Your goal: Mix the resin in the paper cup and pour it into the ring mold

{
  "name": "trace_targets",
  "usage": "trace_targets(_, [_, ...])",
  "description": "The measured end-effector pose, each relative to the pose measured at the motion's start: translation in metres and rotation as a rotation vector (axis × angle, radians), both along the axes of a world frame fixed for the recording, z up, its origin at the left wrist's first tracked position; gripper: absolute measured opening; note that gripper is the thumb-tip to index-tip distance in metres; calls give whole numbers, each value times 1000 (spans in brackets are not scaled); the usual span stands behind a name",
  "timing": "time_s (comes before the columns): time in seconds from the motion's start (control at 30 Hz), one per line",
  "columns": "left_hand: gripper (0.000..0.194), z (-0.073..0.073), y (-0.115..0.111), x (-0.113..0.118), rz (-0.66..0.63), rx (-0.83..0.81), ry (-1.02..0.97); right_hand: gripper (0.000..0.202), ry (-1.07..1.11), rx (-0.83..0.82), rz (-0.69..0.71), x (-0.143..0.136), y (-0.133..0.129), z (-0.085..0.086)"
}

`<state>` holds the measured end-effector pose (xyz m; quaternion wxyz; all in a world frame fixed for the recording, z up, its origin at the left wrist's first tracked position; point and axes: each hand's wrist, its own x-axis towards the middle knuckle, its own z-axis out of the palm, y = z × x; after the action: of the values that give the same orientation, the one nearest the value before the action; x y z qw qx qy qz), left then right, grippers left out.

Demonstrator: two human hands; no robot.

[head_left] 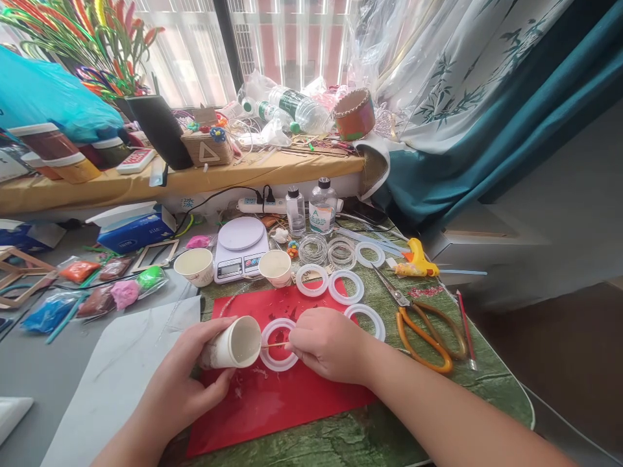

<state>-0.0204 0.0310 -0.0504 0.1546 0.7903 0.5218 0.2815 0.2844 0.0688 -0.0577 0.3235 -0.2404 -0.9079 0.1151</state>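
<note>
A tilted white paper cup rests in my left hand, its mouth turned toward the right. My right hand pinches a thin wooden stick, whose tip lies close to the cup's rim. Beneath the stick a white ring mould lies on a red sheet. Further ring moulds, such as one beside my right hand and one behind it, are spread about. What the cup contains is hard to make out.
Scissors, a red pencil and a yellow glue gun lie at right. Behind stand a kitchen scale, two more paper cups and clear bottles. Bagged coloured clay is at left. A cluttered ledge runs behind.
</note>
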Motion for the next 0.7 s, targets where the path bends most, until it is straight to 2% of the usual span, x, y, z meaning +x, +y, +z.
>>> trace_targets(0.7, [48,2,0,1,-15,7,-25,34,-51,-5,-25,-1,0,1])
